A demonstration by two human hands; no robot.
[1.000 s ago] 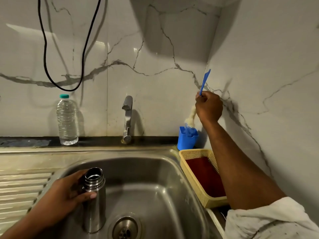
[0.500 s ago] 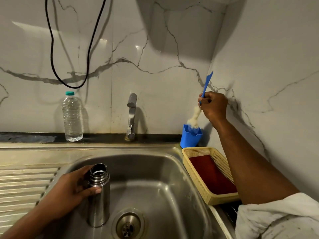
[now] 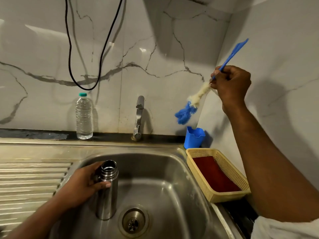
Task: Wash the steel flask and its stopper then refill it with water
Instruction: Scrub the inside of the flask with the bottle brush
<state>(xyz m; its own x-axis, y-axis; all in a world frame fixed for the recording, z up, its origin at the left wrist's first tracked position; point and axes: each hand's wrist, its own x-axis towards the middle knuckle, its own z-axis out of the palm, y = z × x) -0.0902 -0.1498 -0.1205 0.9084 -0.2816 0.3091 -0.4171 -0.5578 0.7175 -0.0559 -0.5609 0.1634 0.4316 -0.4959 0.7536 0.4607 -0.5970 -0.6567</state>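
The steel flask (image 3: pixel 107 195) stands upright in the sink (image 3: pixel 172 169), its threaded mouth uncapped. My left hand (image 3: pixel 82 185) grips it just below the neck. My right hand (image 3: pixel 229 83) is raised by the right wall and grips the blue handle of a bottle brush (image 3: pixel 191 104). The brush's white and blue bristle head hangs in the air above a blue cup (image 3: pixel 194 138) in the corner. No stopper is visible.
A tap (image 3: pixel 139 116) stands behind the sink with no water running. A clear water bottle (image 3: pixel 84 116) stands on the dark ledge at the left. A yellow basket (image 3: pixel 219 173) with a red pad sits right of the sink. A black cable hangs on the wall.
My right hand has lifted the bottle brush up out of the blue cup. My left hand has kept hold of the flask in the sink.
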